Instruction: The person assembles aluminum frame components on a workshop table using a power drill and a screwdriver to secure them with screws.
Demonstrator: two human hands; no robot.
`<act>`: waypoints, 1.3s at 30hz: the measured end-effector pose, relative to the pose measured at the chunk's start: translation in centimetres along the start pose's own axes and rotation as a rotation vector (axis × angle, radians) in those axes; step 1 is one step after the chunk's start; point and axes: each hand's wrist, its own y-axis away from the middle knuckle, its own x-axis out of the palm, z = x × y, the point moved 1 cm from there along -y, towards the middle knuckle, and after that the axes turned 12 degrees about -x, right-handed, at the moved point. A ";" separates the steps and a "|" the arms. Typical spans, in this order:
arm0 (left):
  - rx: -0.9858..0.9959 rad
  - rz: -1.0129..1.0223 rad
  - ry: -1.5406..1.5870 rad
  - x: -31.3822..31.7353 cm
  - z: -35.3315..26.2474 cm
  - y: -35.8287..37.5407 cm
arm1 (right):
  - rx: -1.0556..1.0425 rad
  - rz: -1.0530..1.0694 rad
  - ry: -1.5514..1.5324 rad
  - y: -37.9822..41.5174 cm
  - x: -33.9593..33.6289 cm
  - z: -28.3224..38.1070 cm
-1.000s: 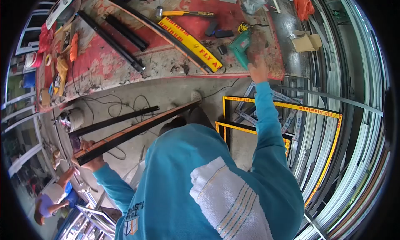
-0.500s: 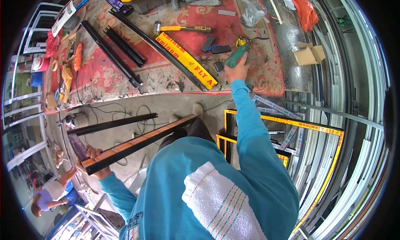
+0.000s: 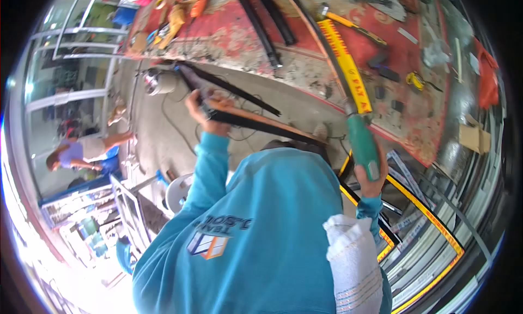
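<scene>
The fingers of my left hand are wrapped round the end of a long black profile with an orange strip along its face. That profile slants down to the right, across the front of my legs. A second black profile lies just beyond it, by the carpeted bench. In my right hand is a green power tool, its front end beside the end of the yellow-taped profile on the bench. The tool's tip is hard to make out.
The red carpeted bench bears a hammer, a tape measure and black profiles. Yellow-taped frames stand at the right. A person is at the far left. A white stool stands behind my left arm.
My right hand has lifted the green tool from the bench and brought it back towards my body. The view has turned left, and my left hand still holds the orange-striped profile.
</scene>
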 end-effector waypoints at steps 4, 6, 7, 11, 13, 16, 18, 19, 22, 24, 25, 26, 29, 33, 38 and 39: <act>-0.050 0.068 0.045 0.9 1.6 -1.9 | -0.015 0.240 -0.109 -0.9 5.7 4.5; -0.060 0.101 0.005 0.2 1.9 -3.0 | -0.139 0.388 0.049 -1.5 7.1 5.3; -0.038 0.097 -0.040 0.0 1.7 -3.1 | -0.108 0.377 0.085 -1.7 7.1 5.3; -0.037 0.177 -0.031 -1.7 -0.2 -3.1 | -0.080 0.321 0.009 -3.2 6.9 4.1; -0.046 0.198 -0.013 -3.3 -1.3 -3.4 | -0.133 0.186 -0.076 -4.7 7.0 3.2; -0.005 0.195 -0.031 -4.5 -2.5 -3.7 | -0.204 0.075 -0.028 -7.7 6.9 2.5; 0.031 0.156 -0.068 -5.2 -3.3 -3.7 | -0.132 -0.066 -0.209 -8.9 8.4 1.0; 0.041 0.147 -0.063 -5.5 -3.5 -3.7 | -0.084 -0.093 -0.332 -9.4 9.1 1.1; 0.058 0.120 -0.070 -6.0 -4.4 -3.3 | -0.006 -0.132 -0.692 -12.0 12.2 3.5; 0.082 0.095 -0.089 -6.6 -4.9 -3.4 | 0.037 -0.149 -0.814 -12.0 13.7 4.0; 0.093 0.061 -0.095 -6.5 -4.9 -3.2 | 0.059 -0.159 -0.874 -12.0 14.5 4.2; 0.079 0.044 -0.044 -6.3 -4.9 -2.9 | -0.019 0.012 -0.965 -11.7 13.1 2.8; 0.101 0.066 -0.052 -6.6 -5.3 -2.8 | 0.118 -0.060 -0.677 -10.8 13.5 4.9; 0.076 0.057 -0.037 -6.7 -6.1 -2.5 | -0.172 0.349 -0.197 -10.5 14.1 9.8; 0.078 0.063 -0.007 -5.8 -5.8 -1.3 | -0.148 0.558 -0.137 -6.8 17.7 14.6; 0.075 0.025 0.007 -5.4 -5.7 -0.9 | -0.129 0.570 -0.105 -6.1 18.1 14.6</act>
